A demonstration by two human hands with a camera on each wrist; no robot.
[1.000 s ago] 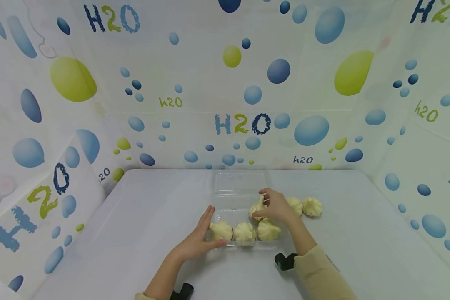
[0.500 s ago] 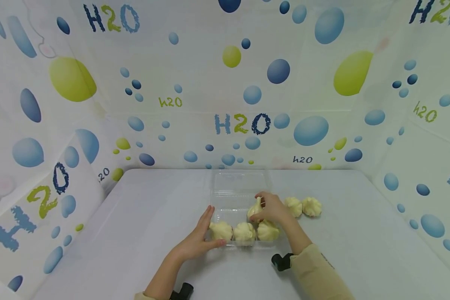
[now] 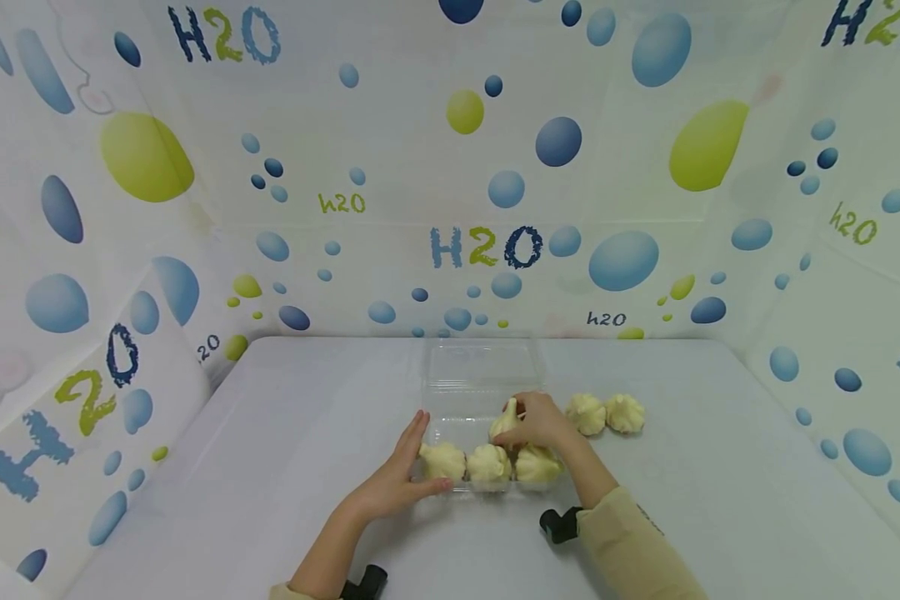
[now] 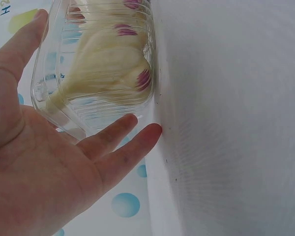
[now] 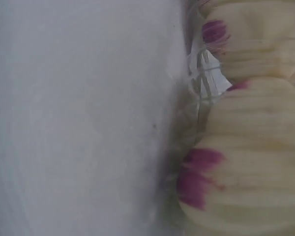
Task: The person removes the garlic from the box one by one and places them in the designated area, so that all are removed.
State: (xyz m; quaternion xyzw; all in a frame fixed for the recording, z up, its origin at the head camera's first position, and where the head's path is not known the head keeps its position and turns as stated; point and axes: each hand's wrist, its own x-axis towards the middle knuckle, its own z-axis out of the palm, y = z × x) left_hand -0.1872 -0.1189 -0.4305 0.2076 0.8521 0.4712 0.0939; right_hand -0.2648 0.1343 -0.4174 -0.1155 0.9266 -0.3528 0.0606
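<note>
Head view: right fingers (image 3: 512,436) pinch a creamy, long-necked garlic bulb (image 3: 503,423); left fingers (image 3: 414,433) spread.

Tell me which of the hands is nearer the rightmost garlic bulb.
Right: the right hand is left of the rightmost bulb; the left hand is farther left, at the clear container.

Container (image 3: 461,429) on table (image 3: 330,400) before me, lid (image 3: 483,362) behind base. Three garlic bulbs (image 3: 489,463) in row along container's near side. My left hand (image 3: 399,482) at near left corner. Fourth bulb (image 3: 503,422) in my right hand (image 3: 540,421), behind row. Two more bulbs (image 3: 626,414) side by side on table, right of container.
</note>
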